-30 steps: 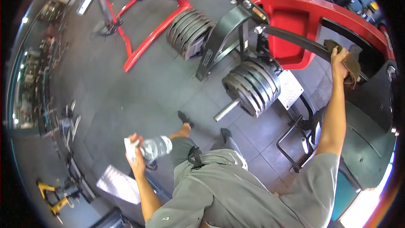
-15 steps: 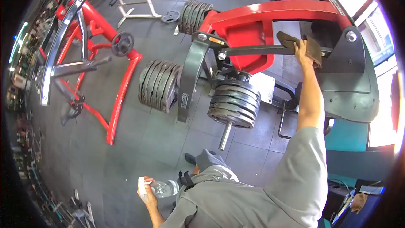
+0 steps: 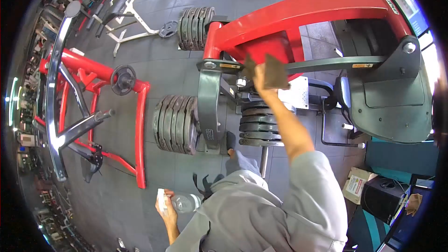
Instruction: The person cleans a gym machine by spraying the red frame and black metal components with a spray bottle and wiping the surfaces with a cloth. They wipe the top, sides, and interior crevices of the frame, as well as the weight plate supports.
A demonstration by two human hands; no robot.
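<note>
The cloth is at the left end of the dark bar, blurred, clasped in your right hand. The red frame rises on the far side; plates sit nearer. At near left, your left hand grips the bottle around its white top.
</note>
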